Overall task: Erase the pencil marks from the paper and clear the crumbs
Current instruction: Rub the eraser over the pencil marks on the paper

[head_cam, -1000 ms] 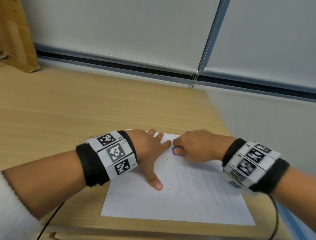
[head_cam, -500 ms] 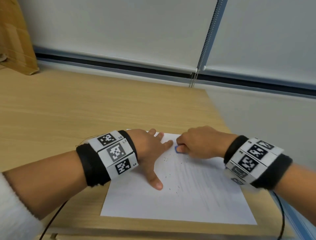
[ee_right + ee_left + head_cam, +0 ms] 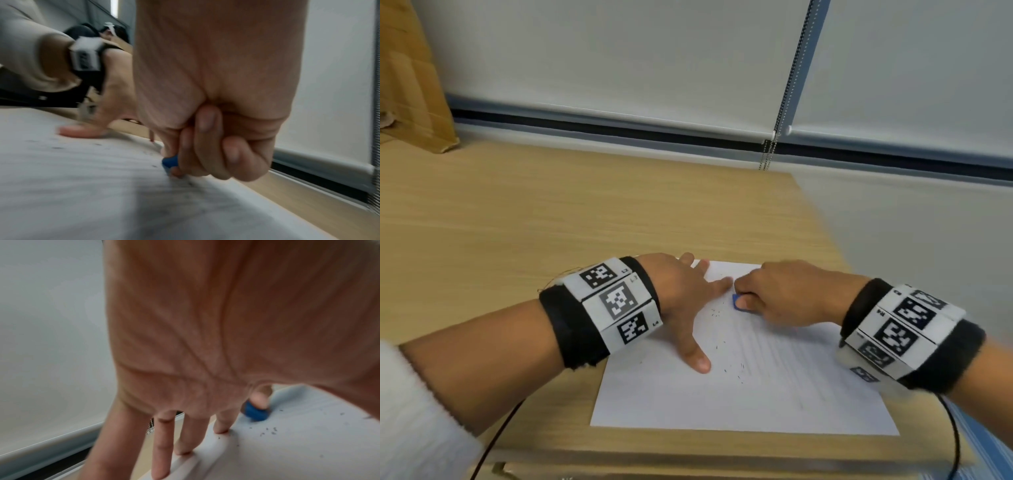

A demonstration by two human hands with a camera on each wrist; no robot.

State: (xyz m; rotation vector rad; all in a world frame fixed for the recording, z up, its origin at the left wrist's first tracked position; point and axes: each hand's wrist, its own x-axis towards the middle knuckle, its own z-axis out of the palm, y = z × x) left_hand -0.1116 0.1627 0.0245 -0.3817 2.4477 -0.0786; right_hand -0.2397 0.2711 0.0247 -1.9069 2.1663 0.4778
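A white sheet of paper (image 3: 756, 394) lies on the wooden desk (image 3: 551, 222), with faint pencil lines and dark eraser crumbs (image 3: 732, 371) scattered on it. My left hand (image 3: 688, 301) lies flat on the paper's upper left corner, fingers spread and straight, thumb pointing toward me. My right hand (image 3: 774, 294) is curled round a small blue eraser (image 3: 736, 302) and presses it on the paper close to the left index fingertip. The left wrist view shows the eraser (image 3: 255, 412) under a fingertip with crumbs (image 3: 269, 432) beside it. In the right wrist view the eraser (image 3: 169, 160) peeks out below the curled fingers.
The desk's right edge (image 3: 825, 219) runs close to the paper. White roller blinds (image 3: 619, 61) with a bead chain (image 3: 767, 154) hang behind the desk. A cardboard box (image 3: 410, 85) stands at the far left. Cables trail from both wrist bands.
My right hand has rubbed the eraser back and forth over a short distance near the paper's top. The left hand has kept still on the paper.
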